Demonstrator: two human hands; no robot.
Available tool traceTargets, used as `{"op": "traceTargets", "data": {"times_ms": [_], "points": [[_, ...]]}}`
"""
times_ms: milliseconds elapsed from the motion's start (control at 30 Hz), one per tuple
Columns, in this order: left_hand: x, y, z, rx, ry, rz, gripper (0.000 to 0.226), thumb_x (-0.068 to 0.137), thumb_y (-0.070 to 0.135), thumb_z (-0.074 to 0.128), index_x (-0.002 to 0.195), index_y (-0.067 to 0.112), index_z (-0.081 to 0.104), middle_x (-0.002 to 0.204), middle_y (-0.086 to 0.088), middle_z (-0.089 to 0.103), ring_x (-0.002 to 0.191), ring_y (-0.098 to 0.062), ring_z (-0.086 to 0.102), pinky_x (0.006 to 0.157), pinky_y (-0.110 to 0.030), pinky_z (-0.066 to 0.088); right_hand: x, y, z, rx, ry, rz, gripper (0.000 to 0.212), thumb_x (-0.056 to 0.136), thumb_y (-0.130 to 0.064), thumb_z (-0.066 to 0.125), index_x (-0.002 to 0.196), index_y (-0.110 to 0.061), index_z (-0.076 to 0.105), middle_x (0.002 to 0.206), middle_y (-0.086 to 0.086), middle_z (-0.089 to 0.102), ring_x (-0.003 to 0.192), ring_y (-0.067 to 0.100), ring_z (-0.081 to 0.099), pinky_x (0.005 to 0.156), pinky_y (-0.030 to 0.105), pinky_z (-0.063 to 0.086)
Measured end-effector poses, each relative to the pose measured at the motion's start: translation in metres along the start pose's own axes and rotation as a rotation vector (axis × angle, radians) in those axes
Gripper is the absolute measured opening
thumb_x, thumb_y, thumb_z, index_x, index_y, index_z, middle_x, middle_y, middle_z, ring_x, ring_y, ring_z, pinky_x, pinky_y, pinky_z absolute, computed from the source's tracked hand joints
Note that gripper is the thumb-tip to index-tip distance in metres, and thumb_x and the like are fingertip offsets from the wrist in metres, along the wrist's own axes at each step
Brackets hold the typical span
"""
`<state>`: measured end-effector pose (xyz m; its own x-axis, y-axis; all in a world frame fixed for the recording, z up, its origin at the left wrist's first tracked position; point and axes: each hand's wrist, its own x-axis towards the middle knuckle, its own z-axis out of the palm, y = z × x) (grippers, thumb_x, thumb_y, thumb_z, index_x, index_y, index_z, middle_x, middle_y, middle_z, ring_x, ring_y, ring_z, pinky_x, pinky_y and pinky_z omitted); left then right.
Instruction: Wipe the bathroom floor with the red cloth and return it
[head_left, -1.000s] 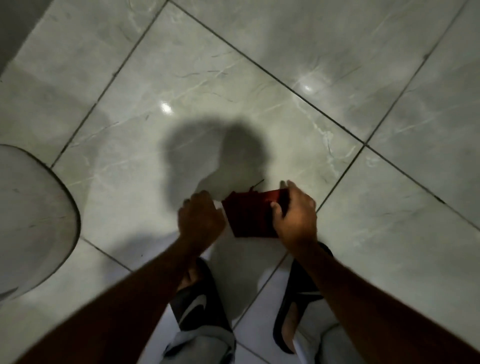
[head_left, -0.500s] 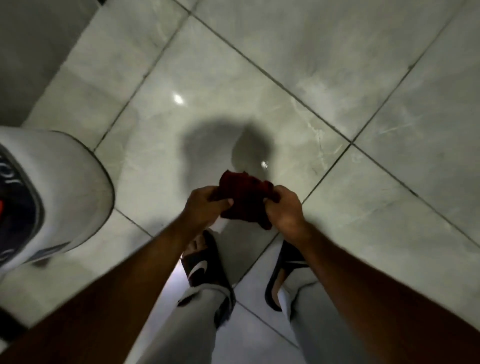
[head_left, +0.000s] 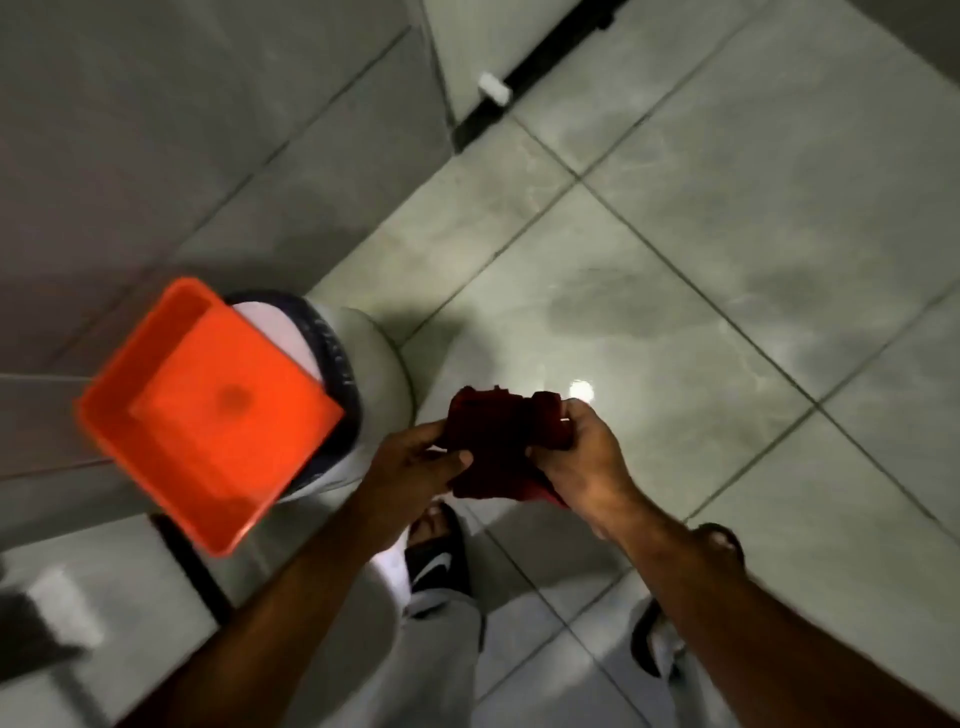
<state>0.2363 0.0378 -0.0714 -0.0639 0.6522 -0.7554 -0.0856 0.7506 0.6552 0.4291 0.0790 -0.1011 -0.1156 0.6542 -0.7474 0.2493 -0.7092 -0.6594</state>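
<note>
The dark red cloth (head_left: 496, 439) is bunched up in the air above the grey tiled floor (head_left: 701, 322), well off the tiles. My left hand (head_left: 415, 462) grips its left side and my right hand (head_left: 587, 460) grips its right side. Both hands hide part of the cloth. A darker damp-looking patch (head_left: 618, 312) shows on the floor beyond the cloth.
An orange square tray (head_left: 208, 410) rests on top of a white bucket (head_left: 374, 364) just left of my left hand, against the tiled wall (head_left: 156, 130). My feet in black slides (head_left: 436, 561) stand below. A door edge with a white stopper (head_left: 493, 88) is at the top.
The cloth went from lying on the floor to being lifted and bunched between both hands. My view swung left, so the bucket and orange tray came into sight.
</note>
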Motion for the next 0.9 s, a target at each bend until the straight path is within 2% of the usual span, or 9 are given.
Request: {"op": "traceTargets", "data": {"times_ms": [100, 267, 333, 467, 667, 700, 800, 833, 900], "points": [[-0.016, -0.003, -0.075, -0.014, 0.121, 0.026, 0.039, 0.085, -0.011, 0.057, 0.124, -0.008, 0.056, 0.100, -0.024, 0.066, 0.090, -0.034, 0.064, 0.075, -0.036, 0.058, 0.000, -0.018, 0.083, -0.063, -0.030, -0.045, 0.043, 0.068, -0.004, 0.068, 0.083, -0.043, 0.059, 0.087, -0.004, 0.070, 0.086, 0.023, 0.070, 0.072, 0.044, 0.062], [-0.026, -0.014, -0.189, -0.149, 0.263, 0.030, 0.031, 0.086, -0.011, 0.055, 0.112, 0.002, 0.065, 0.092, -0.016, 0.074, 0.083, -0.026, 0.070, 0.079, -0.039, 0.058, 0.007, -0.050, 0.214, -0.339, -0.064, -0.190, 0.033, 0.074, -0.015, 0.069, 0.094, -0.036, 0.052, 0.080, -0.014, 0.065, 0.079, 0.016, 0.068, 0.072, 0.038, 0.061], [-0.022, -0.022, -0.220, -0.208, 0.333, -0.011, 0.028, 0.087, -0.011, 0.053, 0.108, 0.004, 0.065, 0.086, -0.006, 0.076, 0.077, -0.020, 0.073, 0.068, -0.030, 0.062, 0.011, -0.061, 0.251, -0.482, -0.111, -0.239, 0.039, 0.076, -0.016, 0.068, 0.109, -0.030, 0.051, 0.088, -0.008, 0.067, 0.086, 0.022, 0.068, 0.077, 0.040, 0.060], [-0.006, -0.045, -0.261, -0.239, 0.453, -0.086, 0.032, 0.090, -0.007, 0.052, 0.121, -0.006, 0.057, 0.107, -0.020, 0.064, 0.095, -0.033, 0.063, 0.069, -0.033, 0.060, 0.034, -0.068, 0.311, -0.667, -0.123, -0.292, 0.055, 0.073, -0.013, 0.065, 0.125, -0.024, 0.051, 0.110, 0.007, 0.070, 0.102, 0.030, 0.066, 0.090, 0.040, 0.054], [0.024, -0.068, -0.279, 0.003, 0.563, -0.255, 0.019, 0.086, 0.003, 0.062, 0.100, -0.010, 0.064, 0.089, -0.018, 0.059, 0.073, -0.025, 0.056, 0.055, -0.020, 0.049, 0.053, -0.066, 0.338, -0.699, -0.214, -0.329, 0.048, 0.079, -0.010, 0.059, 0.126, -0.019, 0.055, 0.115, 0.009, 0.068, 0.109, 0.030, 0.062, 0.096, 0.041, 0.049], [0.026, -0.067, -0.279, 0.046, 0.569, -0.279, 0.026, 0.086, 0.007, 0.064, 0.105, -0.011, 0.063, 0.091, -0.020, 0.060, 0.077, -0.026, 0.058, 0.055, -0.020, 0.050, 0.047, -0.067, 0.335, -0.700, -0.190, -0.345, 0.045, 0.078, -0.009, 0.058, 0.122, -0.018, 0.056, 0.112, 0.009, 0.068, 0.106, 0.030, 0.063, 0.092, 0.041, 0.051], [0.020, -0.048, -0.267, 0.356, 0.667, -0.351, 0.048, 0.088, 0.026, 0.063, 0.117, -0.011, 0.054, 0.120, -0.031, 0.060, 0.112, -0.039, 0.059, 0.093, -0.041, 0.046, 0.019, -0.071, 0.308, -0.672, -0.055, -0.385, 0.038, 0.075, -0.015, 0.057, 0.112, -0.022, 0.057, 0.101, 0.007, 0.068, 0.095, 0.030, 0.066, 0.081, 0.041, 0.056], [0.012, -0.033, -0.256, 0.467, 0.725, -0.310, 0.050, 0.089, 0.030, 0.060, 0.117, -0.011, 0.053, 0.123, -0.034, 0.057, 0.117, -0.042, 0.055, 0.099, -0.043, 0.042, 0.006, -0.079, 0.298, -0.680, -0.002, -0.374, 0.033, 0.077, -0.017, 0.056, 0.110, -0.022, 0.057, 0.099, 0.007, 0.068, 0.092, 0.030, 0.066, 0.079, 0.041, 0.057], [-0.011, 0.006, -0.221, 0.683, 0.834, -0.018, 0.049, 0.090, 0.027, 0.056, 0.117, -0.014, 0.050, 0.119, -0.038, 0.059, 0.112, -0.046, 0.056, 0.098, -0.045, 0.044, -0.019, -0.098, 0.265, -0.692, 0.149, -0.431, 0.027, 0.085, -0.018, 0.056, 0.112, -0.018, 0.058, 0.103, 0.010, 0.067, 0.097, 0.031, 0.065, 0.082, 0.039, 0.054]]}}
